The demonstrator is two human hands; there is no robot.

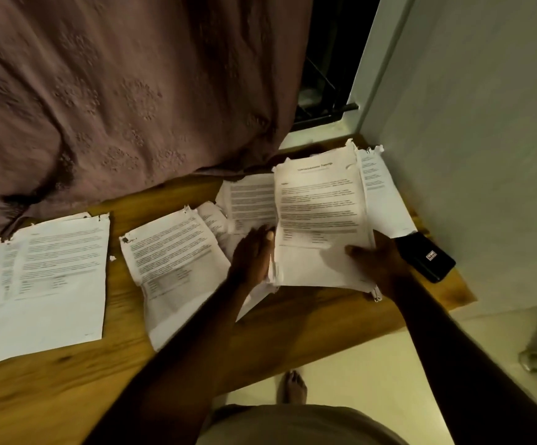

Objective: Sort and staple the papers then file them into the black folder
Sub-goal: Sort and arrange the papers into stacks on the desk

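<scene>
**Papers on tabletop, one stack in hand**

Papers [321, 220] are seen as a thick stack at centre right of the frame. The stack is lifted at its near edge and held between both hands over the wooden tabletop [308, 316]. Printed text faces up, and the top corners are torn.

Right hand [379, 264]: the grip is closed on the stack's lower right corner. The thumb is laid on the top sheet and the fingers are hidden beneath.

Left hand [254, 255]: the fingers are held straight and set against the stack's left edge, thumb up. Nothing is clasped, so far as can be seen.

Other paper piles are laid flat on the tabletop:
- A left pile [49, 284] is set at the left of the frame.
- A middle pile [174, 274] is set just left of the left hand.
- A rear pile [251, 197] is partly covered by the held stack.
- A single sheet [382, 194] is set at the right, against the wall [485, 155].

A black object [424, 256] with a small label is set just right of the right hand. Its identity cannot be told.

A small metallic item [376, 295] is glimpsed below the right hand, too blurred to name.

A mauve curtain [116, 91] is hung across the upper left, with its hem touching the tabletop. A bare foot [292, 388] is seen on the floor at the bottom centre.
</scene>
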